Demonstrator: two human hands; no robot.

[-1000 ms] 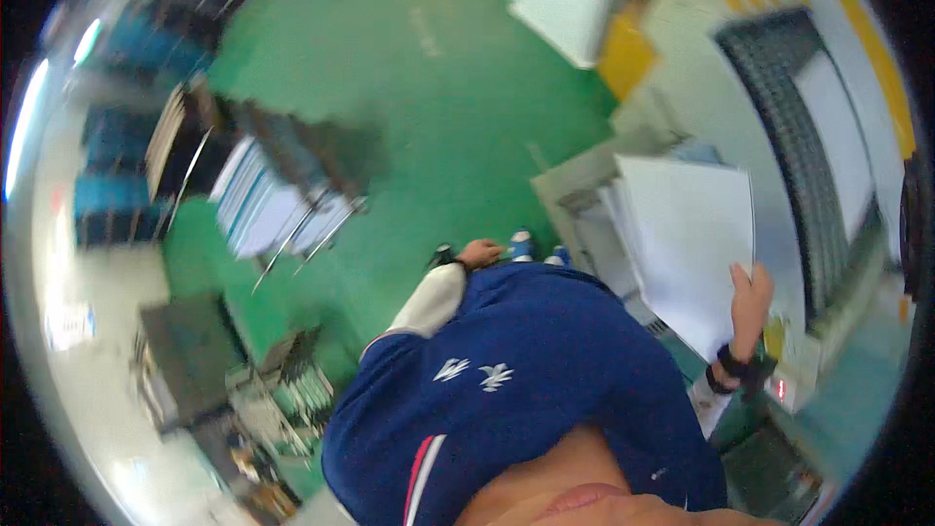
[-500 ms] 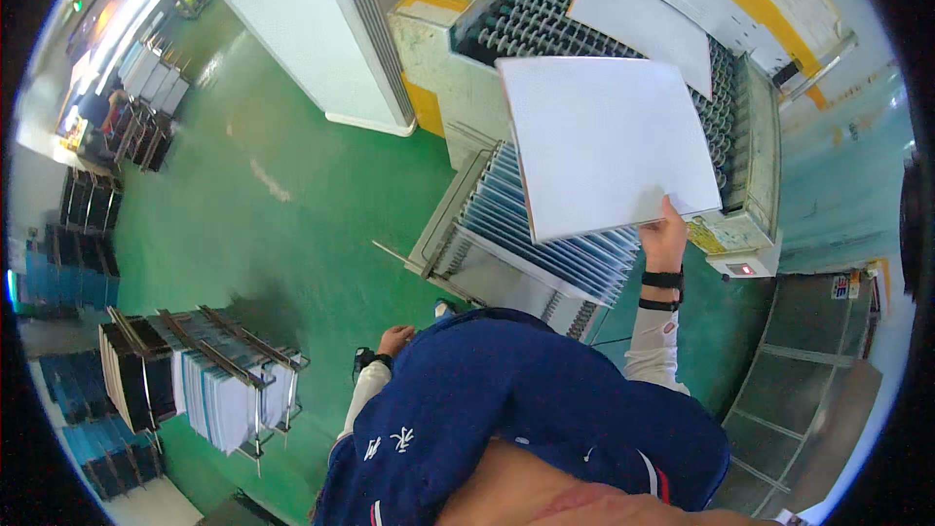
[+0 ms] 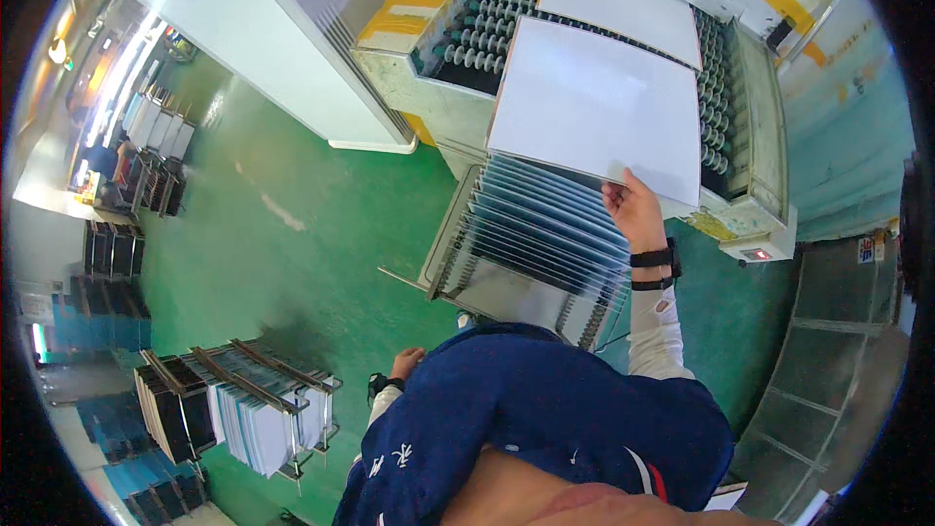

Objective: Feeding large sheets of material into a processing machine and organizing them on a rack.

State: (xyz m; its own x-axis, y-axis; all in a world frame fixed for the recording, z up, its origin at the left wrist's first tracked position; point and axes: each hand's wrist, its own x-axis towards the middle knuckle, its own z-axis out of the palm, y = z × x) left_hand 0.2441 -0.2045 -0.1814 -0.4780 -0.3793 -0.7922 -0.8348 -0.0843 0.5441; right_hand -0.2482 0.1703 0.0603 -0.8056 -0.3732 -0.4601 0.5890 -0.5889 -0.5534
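Observation:
My right hand (image 3: 633,205) grips the near edge of a square white panel (image 3: 599,102), fingers curled over the rim. The panel slopes over the near end of a roller conveyor (image 3: 472,54); whether its far edge rests on the rollers is hard to tell. Just beyond it, a second white panel (image 3: 623,5) lies flat on the rollers. Below the held panel stands a slotted rack (image 3: 453,234) with several thin panels (image 3: 550,224) upright in a row. My left hand (image 3: 407,362) hangs low beside my dark blue jacket, its fingertips hidden.
A tall white cabinet (image 3: 282,49) stands left of the conveyor. On the green floor at lower left is a metal rack (image 3: 239,370) filled with upright sheets. More loaded racks (image 3: 117,331) line the far left. A grey framed panel (image 3: 818,360) stands at right.
The held panel has moved away from me and lowered toward the rollers. My right hand has shifted slightly left and up along its edge. The farther panel sits straighter on the conveyor.

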